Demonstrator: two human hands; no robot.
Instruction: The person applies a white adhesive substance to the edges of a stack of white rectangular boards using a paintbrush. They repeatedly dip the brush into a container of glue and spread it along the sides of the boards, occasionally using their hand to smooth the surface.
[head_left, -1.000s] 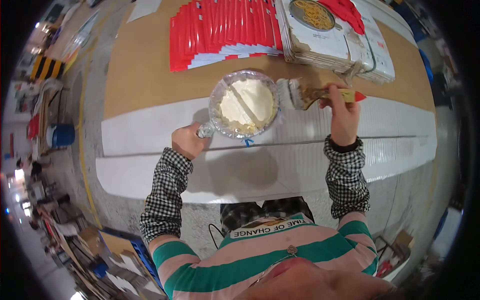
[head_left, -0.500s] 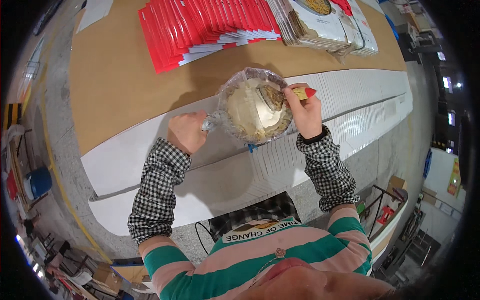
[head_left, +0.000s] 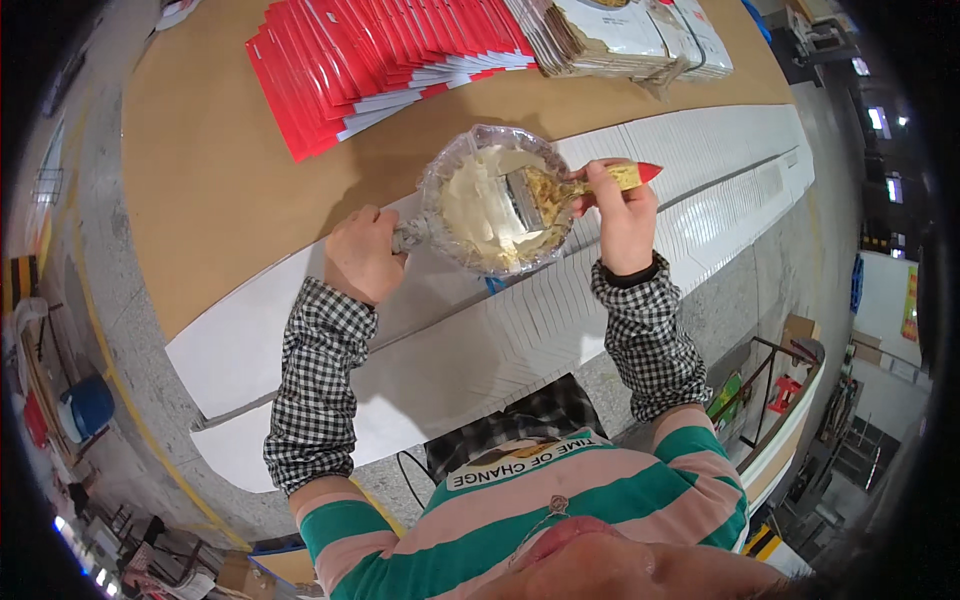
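a table (head_left: 200,180) with a brown top spreads under everything. along its near side lie white sheets (head_left: 700,170) in two long rows, overlapping one another. at the far side, red packets (head_left: 330,70) with white edges are fanned out in a row, and just beside them on the right sits a tied bundle (head_left: 640,40) of flat, pale cartons. checked sleeves (head_left: 320,380) cover both forearms.

between the hands is a round bowl (head_left: 437,165) lined with clear plastic, over the white sheets; i cannot tell whether its base touches them. cream-coloured paste (head_left: 470,200) fills much of it. a wide brush (head_left: 547,190) reaches in over the right rim, bristles down at the paste, though how deep they go is hard to see. its yellow handle, tipped red, points right.

the left hand (head_left: 362,255) is closed in a fist round the bowl's plastic-wrapped grip (head_left: 410,236). the right hand (head_left: 625,225) has its fingers closed about the brush's handle. a small blue tie (head_left: 495,285) shows below the near rim.
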